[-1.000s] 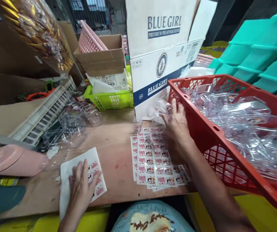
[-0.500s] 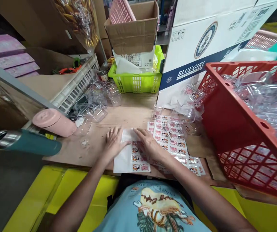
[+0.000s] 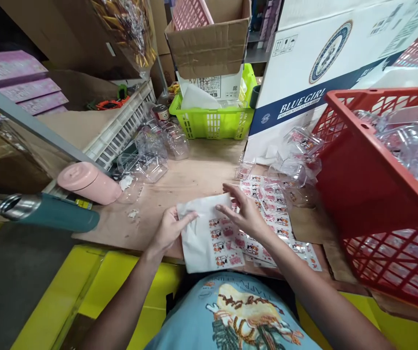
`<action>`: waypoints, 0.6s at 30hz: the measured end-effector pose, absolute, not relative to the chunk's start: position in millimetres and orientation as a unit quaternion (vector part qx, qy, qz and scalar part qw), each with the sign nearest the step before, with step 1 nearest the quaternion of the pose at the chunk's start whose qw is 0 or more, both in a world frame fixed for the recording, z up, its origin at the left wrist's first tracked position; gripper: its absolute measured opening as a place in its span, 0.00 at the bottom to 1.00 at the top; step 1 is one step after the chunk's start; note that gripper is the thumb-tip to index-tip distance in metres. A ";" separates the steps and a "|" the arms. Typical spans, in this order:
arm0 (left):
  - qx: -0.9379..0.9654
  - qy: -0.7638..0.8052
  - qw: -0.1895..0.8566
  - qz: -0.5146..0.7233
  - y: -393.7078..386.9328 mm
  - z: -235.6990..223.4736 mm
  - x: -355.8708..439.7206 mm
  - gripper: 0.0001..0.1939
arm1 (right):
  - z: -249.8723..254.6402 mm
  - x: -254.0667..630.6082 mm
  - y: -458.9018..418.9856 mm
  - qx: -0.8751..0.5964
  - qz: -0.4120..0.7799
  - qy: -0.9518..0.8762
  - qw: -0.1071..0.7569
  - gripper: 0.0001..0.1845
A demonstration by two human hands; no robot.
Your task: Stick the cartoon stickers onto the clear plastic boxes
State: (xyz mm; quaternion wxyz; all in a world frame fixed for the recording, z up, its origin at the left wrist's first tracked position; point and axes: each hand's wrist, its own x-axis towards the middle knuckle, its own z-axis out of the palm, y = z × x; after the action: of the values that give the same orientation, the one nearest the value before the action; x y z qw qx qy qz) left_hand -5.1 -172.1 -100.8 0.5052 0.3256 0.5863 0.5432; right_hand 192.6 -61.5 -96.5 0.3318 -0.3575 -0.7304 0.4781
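A sticker sheet (image 3: 198, 245), blank white on its left part and printed with small cat and pink pictures on its right, is lifted slightly at the table's front edge. My left hand (image 3: 170, 228) pinches its upper left edge, thumb on top. Over the sheet's upper right corner is my right hand (image 3: 247, 214), its thumb and fingers apart. Just right of it lie several more printed sticker sheets (image 3: 281, 221), partly overlapping. Clear plastic containers (image 3: 291, 170) rest beyond these sheets, some with stickers on them.
A red crate (image 3: 362, 194) full of clear containers stands at the right. Behind are a white carton (image 3: 303, 63) and a lime green basket (image 3: 212, 121). More clear containers (image 3: 154, 150), a pink bottle (image 3: 88, 182) and a teal bottle (image 3: 55, 212) lie at the left.
My left hand has gone from lying flat to gripping the sheet's edge. The sheet has risen off the table a little. My right hand has lifted, its fingers spreading.
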 end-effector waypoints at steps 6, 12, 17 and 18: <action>0.217 0.505 0.567 0.613 -171.1 -81.0 0.8 0.22 | -91.1 181.8 -71.0 -0.272 0.726 -0.545 0.319 0.32; 0.177 0.502 0.531 0.660 -167.0 -81.4 6.9 0.21 | -84.6 188.2 -72.5 -0.360 0.448 -0.716 0.396 0.28; 0.155 0.535 0.494 0.667 -164.9 -78.7 20.7 0.24 | -81.2 184.0 -85.9 -0.275 0.197 -0.844 0.417 0.07; 0.151 0.537 0.488 0.671 -164.3 -78.8 23.7 0.23 | -81.2 182.0 -88.1 -0.263 0.203 -0.849 0.411 0.06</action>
State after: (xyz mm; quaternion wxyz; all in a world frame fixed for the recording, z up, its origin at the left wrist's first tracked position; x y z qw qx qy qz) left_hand 23.7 -164.3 -78.8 0.4883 0.1515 0.5366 0.6713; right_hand 182.0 -88.1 -81.2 0.4109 -0.2630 -0.8490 0.2030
